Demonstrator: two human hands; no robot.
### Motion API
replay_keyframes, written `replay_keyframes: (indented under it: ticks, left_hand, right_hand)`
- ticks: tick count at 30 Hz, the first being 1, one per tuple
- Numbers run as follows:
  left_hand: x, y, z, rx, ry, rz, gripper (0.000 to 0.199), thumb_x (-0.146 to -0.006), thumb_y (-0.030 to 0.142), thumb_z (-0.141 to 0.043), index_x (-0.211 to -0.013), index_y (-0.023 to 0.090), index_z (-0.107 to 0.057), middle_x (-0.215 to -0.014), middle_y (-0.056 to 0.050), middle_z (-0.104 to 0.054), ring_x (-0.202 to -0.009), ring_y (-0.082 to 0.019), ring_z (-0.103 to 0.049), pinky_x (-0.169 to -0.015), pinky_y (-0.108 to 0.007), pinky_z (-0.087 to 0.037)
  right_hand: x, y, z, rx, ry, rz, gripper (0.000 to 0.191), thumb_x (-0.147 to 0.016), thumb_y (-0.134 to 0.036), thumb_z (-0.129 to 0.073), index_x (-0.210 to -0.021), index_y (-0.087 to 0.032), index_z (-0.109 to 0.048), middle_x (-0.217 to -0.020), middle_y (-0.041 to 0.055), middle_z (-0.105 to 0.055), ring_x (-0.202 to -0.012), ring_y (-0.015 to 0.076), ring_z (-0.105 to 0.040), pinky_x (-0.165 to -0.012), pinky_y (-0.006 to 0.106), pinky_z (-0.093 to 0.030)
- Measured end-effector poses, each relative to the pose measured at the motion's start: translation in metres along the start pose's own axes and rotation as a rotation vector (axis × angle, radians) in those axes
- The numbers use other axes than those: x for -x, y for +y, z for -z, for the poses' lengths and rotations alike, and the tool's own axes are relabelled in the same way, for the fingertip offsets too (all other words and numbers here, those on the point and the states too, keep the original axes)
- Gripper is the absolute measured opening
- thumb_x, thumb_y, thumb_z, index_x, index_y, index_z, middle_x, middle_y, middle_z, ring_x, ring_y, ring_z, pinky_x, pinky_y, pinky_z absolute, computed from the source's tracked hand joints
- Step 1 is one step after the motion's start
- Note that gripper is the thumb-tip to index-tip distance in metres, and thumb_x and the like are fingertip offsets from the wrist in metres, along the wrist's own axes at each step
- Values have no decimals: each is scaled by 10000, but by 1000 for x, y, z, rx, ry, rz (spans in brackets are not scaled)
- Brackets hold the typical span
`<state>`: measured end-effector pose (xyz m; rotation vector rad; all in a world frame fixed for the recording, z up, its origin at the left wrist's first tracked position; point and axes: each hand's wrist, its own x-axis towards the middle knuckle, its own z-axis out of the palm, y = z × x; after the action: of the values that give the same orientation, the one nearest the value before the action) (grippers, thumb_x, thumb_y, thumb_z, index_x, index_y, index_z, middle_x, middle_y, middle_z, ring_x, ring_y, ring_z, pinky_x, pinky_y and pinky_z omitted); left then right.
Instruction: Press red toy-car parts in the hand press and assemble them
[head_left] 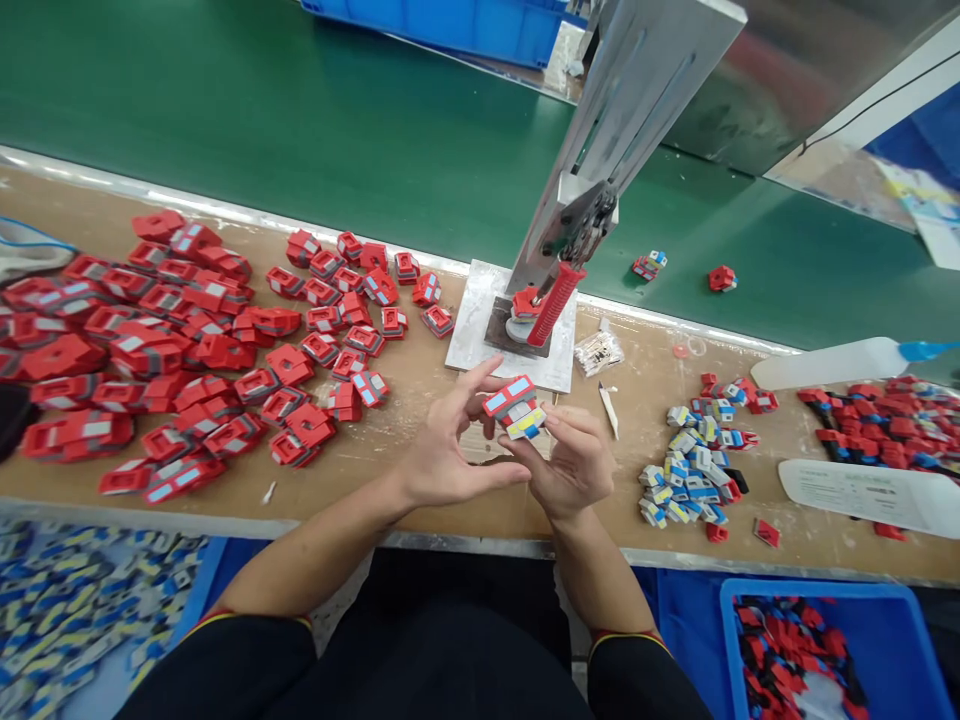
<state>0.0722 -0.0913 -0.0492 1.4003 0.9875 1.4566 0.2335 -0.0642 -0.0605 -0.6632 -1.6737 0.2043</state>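
My right hand (571, 462) pinches a small toy piece (514, 407), red on top with a grey, yellow and blue part at its lower side. My left hand (454, 440) is around the piece's left side, thumb stretched out below it and fingers curled behind; whether those fingers bear on it is hard to see. Just beyond the hands stands a metal press with a red handle (556, 303) on a pale base plate (466, 320). Another red piece (525, 302) sits in the press.
Many red pieces (142, 345) cover the bench's left side. At right lie white-blue-yellow parts (694, 470), cotton swabs (598, 352), a small tube (609, 408) and two bottles (832, 362). Two assembled pieces (722, 278) rest on the green belt (300, 130). A blue bin (892, 640) stands lower right.
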Motion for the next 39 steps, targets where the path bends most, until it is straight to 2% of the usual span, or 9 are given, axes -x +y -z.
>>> replay_keyframes:
  ticks: [3,7,11,14,18,24,28,35,39]
  left_hand:
    - [0,-5,-3,26,68,-122,642,-799,393,-938,-1355,207,-676,-1206,-135,-776,-1046,-231,-775,-864,-300,-641]
    - [-6,-6,7,-63,103,-314,495,-858,331,-891,-1308,209,-727,-1247,-154,-789,-1144,-269,-773,-964,-377,-649]
    - [-6,-5,9,-286,-34,-488,511,-915,342,-830,-1385,221,-672,-1235,-147,-804,-1110,-263,-792,-934,-381,-656]
    - [-2,-6,0,-398,-132,-586,438,-957,382,-765,-1354,224,-672,-1156,-131,-827,-1023,-264,-813,-855,-366,-650]
    - [4,-9,-13,-461,-136,-608,427,-980,411,-717,-1355,216,-659,-1116,-138,-832,-967,-277,-818,-801,-362,-623]
    - [6,-17,-19,-503,-53,-676,453,-984,385,-697,-1389,191,-631,-1082,-140,-827,-939,-270,-805,-774,-350,-601]
    - [3,-17,-25,-483,-43,-549,420,-958,471,-730,-1279,204,-683,-1066,-121,-803,-930,-257,-773,-795,-366,-612]
    - [0,19,-46,-408,160,-459,444,-809,467,-895,-1124,203,-724,-912,-43,-692,-804,-193,-665,-707,-322,-593]
    - [-4,41,-53,-555,134,-503,355,-829,349,-860,-1123,196,-732,-851,-23,-649,-780,-192,-615,-703,-332,-573]
  right_hand:
    - [-2,2,2,-2,17,38,551,-861,-208,-864,-1363,-322,-666,-1026,64,-805,-866,256,-815,-697,415,-708]
    - [-9,5,11,-127,-158,56,430,-950,-197,-721,-1372,-266,-681,-1120,106,-795,-975,265,-794,-781,438,-692]
    - [-15,1,12,-276,0,-170,438,-1086,-494,-399,-1312,-270,-700,-1163,126,-718,-1055,297,-719,-832,495,-645]
    - [-16,-8,6,-287,-14,-367,641,-1094,-579,-188,-1009,-256,-736,-905,101,-697,-865,274,-704,-765,481,-614]
    - [-15,-17,0,-173,67,-472,635,-1092,-533,-240,-652,-260,-608,-595,44,-595,-579,218,-615,-611,438,-534]
    - [-16,-13,-3,-338,166,-510,524,-1064,-403,-412,-602,-248,-605,-525,18,-577,-520,187,-585,-529,376,-483]
    - [-18,0,-8,-512,202,-557,497,-1057,-360,-394,-609,-248,-576,-548,24,-562,-558,188,-572,-541,357,-484]
    - [-19,-2,-18,-638,57,-701,482,-1050,-604,-236,-704,-284,-341,-646,8,-399,-650,237,-510,-670,426,-520]
    - [-25,-25,-22,-877,223,-893,489,-991,-634,-426,-675,-266,-367,-668,-8,-386,-631,201,-423,-658,380,-466]
